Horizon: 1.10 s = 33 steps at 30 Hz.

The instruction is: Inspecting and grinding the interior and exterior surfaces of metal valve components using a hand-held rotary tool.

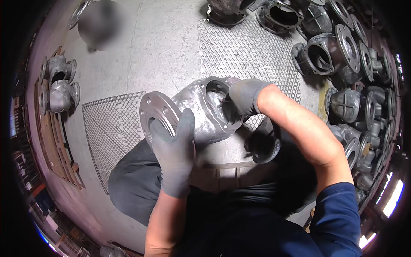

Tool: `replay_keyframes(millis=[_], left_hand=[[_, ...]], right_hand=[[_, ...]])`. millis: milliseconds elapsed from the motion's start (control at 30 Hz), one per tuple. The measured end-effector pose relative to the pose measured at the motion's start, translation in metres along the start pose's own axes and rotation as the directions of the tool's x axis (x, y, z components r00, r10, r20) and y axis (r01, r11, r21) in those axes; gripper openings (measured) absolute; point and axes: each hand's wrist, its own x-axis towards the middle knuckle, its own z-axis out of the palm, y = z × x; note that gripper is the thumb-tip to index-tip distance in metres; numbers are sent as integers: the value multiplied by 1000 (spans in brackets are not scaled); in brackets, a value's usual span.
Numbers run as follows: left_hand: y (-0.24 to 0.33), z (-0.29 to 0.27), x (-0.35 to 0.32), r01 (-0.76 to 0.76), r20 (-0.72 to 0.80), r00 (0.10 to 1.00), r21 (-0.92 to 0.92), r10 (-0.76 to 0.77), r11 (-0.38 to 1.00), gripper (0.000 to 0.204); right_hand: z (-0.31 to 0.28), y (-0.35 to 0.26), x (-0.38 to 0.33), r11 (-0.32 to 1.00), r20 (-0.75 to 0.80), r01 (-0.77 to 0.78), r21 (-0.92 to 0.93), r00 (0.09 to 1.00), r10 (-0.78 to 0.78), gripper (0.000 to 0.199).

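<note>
A grey cast-metal valve body (184, 103) lies in front of me between my knees, its round flange at the left and its wide bolted opening facing up and right. My left hand (173, 143), in a grey glove, is closed around the flange, with the thumb on its outer face and the fingers through the bore. At the rim of the opening is my gloved right hand (246, 97). Its fingers bend down into the cavity, and whatever they hold is hidden. Beside my right knee a dark, round-edged part with a ribbed rim (274, 147) sits in shadow.
Several similar valve bodies (319, 58) crowd the right side and far right. Two more (60, 92) stand at the left by a wooden pallet (55, 141). Expanded-metal mesh sheets (244, 47) lie on the concrete floor. A blurred dark round shape (100, 25) is at the far left.
</note>
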Motion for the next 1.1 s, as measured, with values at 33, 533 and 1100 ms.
replay_keyframes(millis=[33, 533, 1100], left_hand=[[-2, -1, 0, 0, 3, 1000, -2, 0, 1000, 59], [-17, -6, -16, -219, -102, 964, 224, 246, 950, 20], [-8, -7, -20, -275, 57, 949, 625, 309, 730, 27]], right_hand=[[0, 1, -1, 1000, 8, 20, -10, 1000, -20, 26], [26, 54, -55, 900, -237, 245, 360, 957, -165, 42], [8, 19, -32, 977, 62, 157, 142, 984, -167, 30]])
